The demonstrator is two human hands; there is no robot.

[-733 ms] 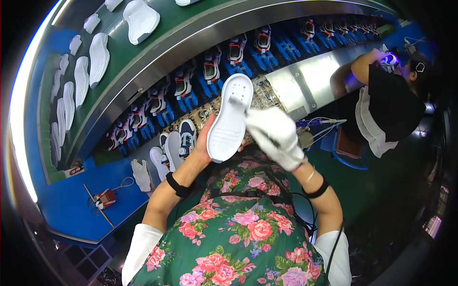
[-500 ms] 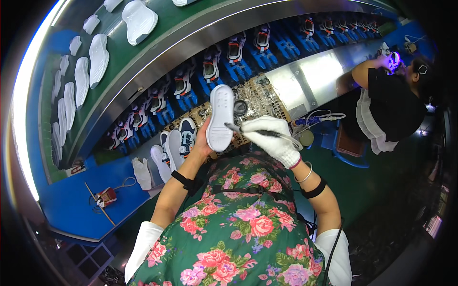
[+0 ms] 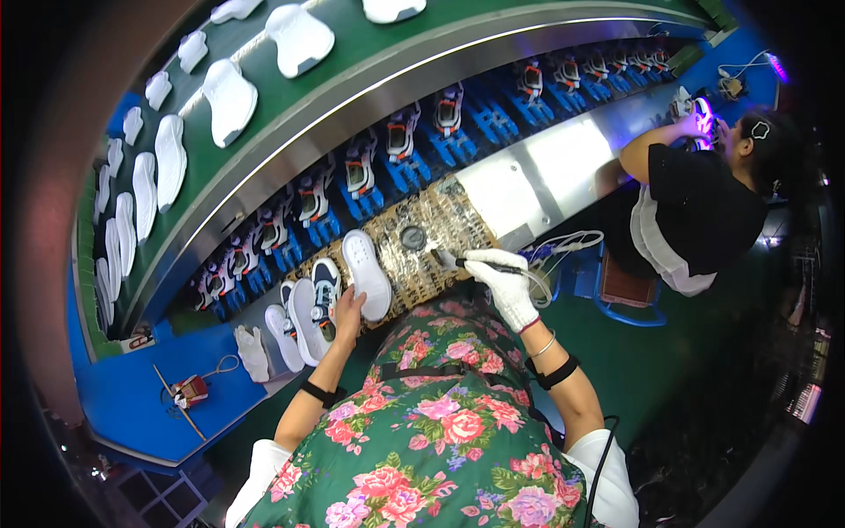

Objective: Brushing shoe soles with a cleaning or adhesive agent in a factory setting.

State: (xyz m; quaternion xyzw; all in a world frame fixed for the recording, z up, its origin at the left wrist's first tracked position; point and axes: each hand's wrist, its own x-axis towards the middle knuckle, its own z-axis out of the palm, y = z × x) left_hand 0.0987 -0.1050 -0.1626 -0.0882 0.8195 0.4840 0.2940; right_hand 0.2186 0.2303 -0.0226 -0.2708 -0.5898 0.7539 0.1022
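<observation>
A white shoe sole [image 3: 367,277] is in my left hand [image 3: 349,312], which is bare and closed on its lower left edge. The sole lies tilted over the left part of the tape-covered cardboard [image 3: 422,277]. My right hand [image 3: 503,289] wears a white knitted glove and grips a brush [image 3: 451,260] with a dark handle. Its bristle end points left, just above the cardboard and apart from the sole. Between sole and brush stands a small dark round pot [image 3: 412,238]. Left of my left hand are a shoe upper [image 3: 325,286] and another white sole [image 3: 305,324].
Shoe uppers [image 3: 359,172] on blue holders line the rack beyond the cardboard. White soles [image 3: 231,101] lie on the green belt [image 3: 198,167] above. A blue table [image 3: 123,374] stands at left. At right, a co-worker [image 3: 704,198] handles a purple-lit shoe.
My left hand has carried the sole left and nearer the other soles. The brush, over the sole before, is now off it, nearer the pot. The whole view has shifted somewhat.
</observation>
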